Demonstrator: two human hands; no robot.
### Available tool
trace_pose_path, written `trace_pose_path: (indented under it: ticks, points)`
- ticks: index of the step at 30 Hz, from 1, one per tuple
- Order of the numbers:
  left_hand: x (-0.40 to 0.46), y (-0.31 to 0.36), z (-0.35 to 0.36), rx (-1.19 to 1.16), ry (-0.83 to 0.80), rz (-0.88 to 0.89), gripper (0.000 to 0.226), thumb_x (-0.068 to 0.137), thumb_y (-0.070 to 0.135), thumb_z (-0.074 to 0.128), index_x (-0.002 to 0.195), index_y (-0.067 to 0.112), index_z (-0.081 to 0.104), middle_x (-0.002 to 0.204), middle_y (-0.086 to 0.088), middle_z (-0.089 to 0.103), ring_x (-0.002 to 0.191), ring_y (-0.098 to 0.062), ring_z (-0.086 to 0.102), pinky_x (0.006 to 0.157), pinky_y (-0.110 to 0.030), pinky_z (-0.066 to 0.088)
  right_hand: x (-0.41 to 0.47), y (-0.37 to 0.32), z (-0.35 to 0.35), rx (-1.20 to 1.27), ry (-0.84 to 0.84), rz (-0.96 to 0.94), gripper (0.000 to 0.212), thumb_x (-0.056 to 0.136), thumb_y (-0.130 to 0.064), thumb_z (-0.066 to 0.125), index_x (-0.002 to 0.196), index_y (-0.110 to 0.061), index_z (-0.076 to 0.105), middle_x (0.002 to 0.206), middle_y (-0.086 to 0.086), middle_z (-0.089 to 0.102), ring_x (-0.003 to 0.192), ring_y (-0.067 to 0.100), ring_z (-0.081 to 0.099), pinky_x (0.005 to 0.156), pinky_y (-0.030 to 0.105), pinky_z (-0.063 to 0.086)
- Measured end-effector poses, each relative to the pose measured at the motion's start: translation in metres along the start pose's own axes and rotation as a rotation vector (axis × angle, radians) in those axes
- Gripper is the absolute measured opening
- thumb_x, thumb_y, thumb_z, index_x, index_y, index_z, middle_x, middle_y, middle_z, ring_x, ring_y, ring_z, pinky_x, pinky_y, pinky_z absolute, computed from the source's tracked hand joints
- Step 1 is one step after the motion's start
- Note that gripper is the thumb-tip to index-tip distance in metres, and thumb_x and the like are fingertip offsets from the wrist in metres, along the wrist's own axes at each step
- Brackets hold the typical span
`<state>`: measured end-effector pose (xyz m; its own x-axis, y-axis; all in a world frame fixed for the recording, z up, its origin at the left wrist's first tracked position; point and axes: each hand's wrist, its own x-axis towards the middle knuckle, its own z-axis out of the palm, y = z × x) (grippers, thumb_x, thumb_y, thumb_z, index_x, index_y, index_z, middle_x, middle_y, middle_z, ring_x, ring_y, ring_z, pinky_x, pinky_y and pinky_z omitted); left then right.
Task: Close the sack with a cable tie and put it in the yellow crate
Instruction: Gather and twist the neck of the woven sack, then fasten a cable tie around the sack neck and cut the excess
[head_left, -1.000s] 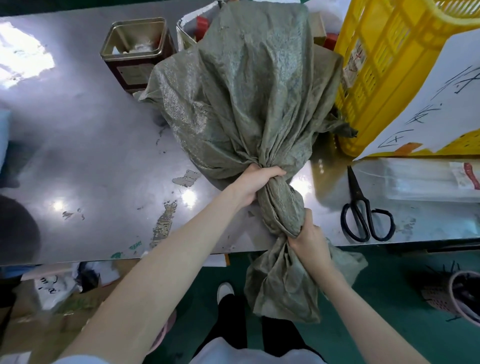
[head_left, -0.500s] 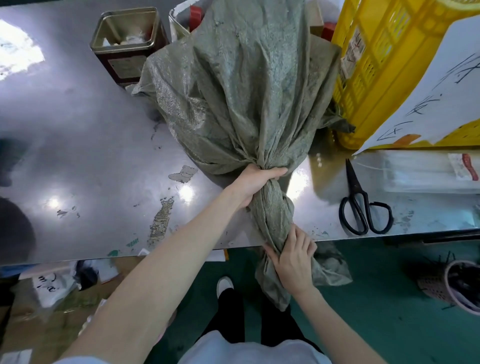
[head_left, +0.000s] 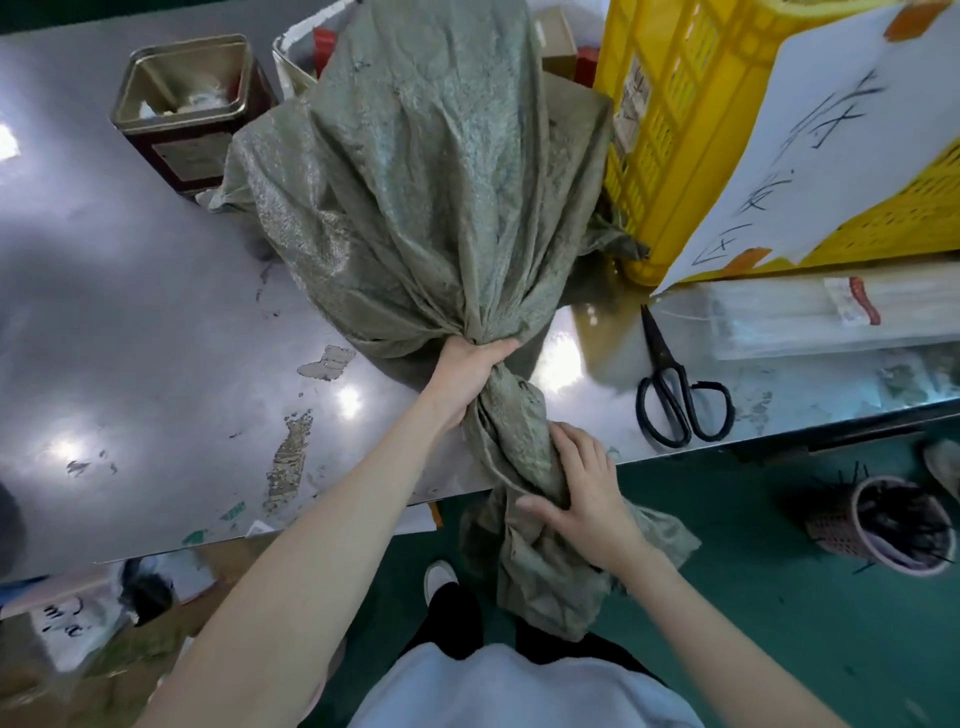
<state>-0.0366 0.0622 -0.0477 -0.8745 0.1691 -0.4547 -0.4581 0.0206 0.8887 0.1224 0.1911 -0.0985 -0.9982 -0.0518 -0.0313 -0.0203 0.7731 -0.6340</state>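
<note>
A full grey-green woven sack (head_left: 431, 197) lies on the steel table, its gathered neck pointing toward me and hanging over the front edge. My left hand (head_left: 470, 371) is clamped around the neck where the folds bunch together. My right hand (head_left: 584, 486) wraps the twisted neck lower down, at the table's edge, thumb and fingers curled round the cloth. The yellow crate (head_left: 691, 124) stands at the back right, touching the sack. A clear packet of white cable ties (head_left: 831, 317) lies on the table in front of the crate. No tie is on the sack's neck.
Black scissors (head_left: 680, 395) lie right of the sack's neck. A white handwritten sheet (head_left: 810, 150) leans on the crate. A square tin (head_left: 189, 104) and an open box stand behind the sack at left. A pink basket (head_left: 893, 525) sits on the green floor.
My right hand let go of the loose end, slid back up the twisted neck and now wraps it at the table edge. My left hand kept its grip on the neck.
</note>
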Motion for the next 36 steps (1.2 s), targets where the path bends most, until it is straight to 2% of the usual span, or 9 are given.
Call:
trace_pose_path:
  ticks: [3, 7, 10, 16, 20, 24, 29, 33, 36]
  points:
    - [0.000, -0.002, 0.004, -0.033, 0.033, 0.019, 0.034, 0.083, 0.007, 0.071, 0.116, 0.004, 0.063, 0.107, -0.004, 0.069, 0.090, -0.009, 0.066, 0.073, -0.013, 0.054, 0.012, 0.003, -0.026, 0.108, 0.113, 0.015, 0.066, 0.088, -0.058, 0.045, 0.139, -0.017, 0.042, 0.131, -0.012, 0.040, 0.119, -0.004, 0.025, 0.106, 0.030, 0.025]
    - [0.001, -0.010, 0.015, -0.080, 0.106, 0.028, 0.039, 0.080, 0.009, 0.074, 0.118, 0.003, 0.064, 0.113, -0.004, 0.069, 0.101, -0.016, 0.067, 0.086, -0.025, 0.052, 0.043, 0.030, -0.058, 0.015, 0.277, 0.007, 0.027, 0.091, -0.016, 0.057, 0.116, -0.009, 0.063, 0.114, 0.006, 0.062, 0.107, 0.018, 0.051, 0.093, 0.034, 0.036]
    - [0.000, -0.014, 0.025, -0.086, 0.188, 0.061, 0.035, 0.080, 0.008, 0.073, 0.114, 0.005, 0.066, 0.109, -0.001, 0.070, 0.098, -0.012, 0.066, 0.084, -0.021, 0.051, 0.065, 0.054, -0.082, -0.042, 0.324, 0.045, 0.021, 0.088, -0.004, 0.057, 0.107, -0.005, 0.066, 0.108, 0.011, 0.065, 0.103, 0.029, 0.057, 0.089, 0.036, 0.035]
    - [0.005, -0.019, 0.032, -0.056, 0.296, 0.096, 0.030, 0.080, 0.008, 0.073, 0.110, 0.010, 0.067, 0.107, 0.004, 0.069, 0.105, -0.014, 0.064, 0.093, -0.024, 0.048, 0.104, 0.097, -0.119, -0.206, 0.311, 0.178, 0.027, 0.086, -0.001, 0.054, 0.111, -0.006, 0.064, 0.113, 0.016, 0.063, 0.107, 0.037, 0.053, 0.090, 0.045, 0.036]
    - [0.008, -0.020, 0.035, -0.012, 0.328, 0.095, 0.046, 0.082, 0.016, 0.073, 0.124, 0.005, 0.060, 0.123, -0.002, 0.065, 0.115, -0.016, 0.060, 0.106, -0.034, 0.043, 0.131, 0.120, -0.136, -0.388, 0.138, 0.266, 0.029, 0.089, -0.009, 0.051, 0.116, -0.007, 0.062, 0.123, 0.015, 0.058, 0.120, 0.036, 0.045, 0.096, 0.045, 0.034]
    - [0.010, -0.020, 0.037, -0.004, 0.382, 0.075, 0.051, 0.083, 0.015, 0.072, 0.128, 0.000, 0.053, 0.127, -0.006, 0.061, 0.117, -0.021, 0.057, 0.108, -0.036, 0.041, 0.146, 0.130, -0.144, -0.587, -0.023, 0.258, 0.028, 0.095, -0.023, 0.047, 0.115, -0.009, 0.060, 0.125, 0.014, 0.054, 0.122, 0.034, 0.043, 0.096, 0.043, 0.034]
    - [0.009, -0.020, 0.037, -0.003, 0.357, 0.065, 0.053, 0.081, 0.017, 0.073, 0.128, 0.001, 0.054, 0.126, -0.005, 0.062, 0.115, -0.019, 0.058, 0.107, -0.038, 0.042, 0.153, 0.132, -0.148, -0.757, -0.045, 0.203, 0.021, 0.094, -0.017, 0.047, 0.107, -0.014, 0.064, 0.122, 0.010, 0.059, 0.120, 0.030, 0.045, 0.097, 0.041, 0.034]
    - [0.008, -0.020, 0.037, -0.023, 0.355, 0.082, 0.051, 0.083, 0.015, 0.072, 0.130, 0.003, 0.054, 0.126, -0.003, 0.062, 0.113, -0.017, 0.059, 0.100, -0.028, 0.044, 0.147, 0.133, -0.149, -0.692, 0.016, 0.161, 0.021, 0.094, -0.018, 0.048, 0.103, -0.013, 0.066, 0.115, 0.010, 0.064, 0.115, 0.031, 0.051, 0.091, 0.039, 0.034]
    - [0.008, -0.018, 0.037, -0.028, 0.348, 0.089, 0.052, 0.082, 0.016, 0.072, 0.130, 0.005, 0.055, 0.125, -0.001, 0.062, 0.113, -0.016, 0.059, 0.098, -0.027, 0.044, 0.141, 0.126, -0.147, -0.450, 0.143, 0.112, 0.020, 0.091, -0.017, 0.053, 0.093, -0.009, 0.071, 0.101, 0.011, 0.067, 0.100, 0.033, 0.056, 0.078, 0.039, 0.042]
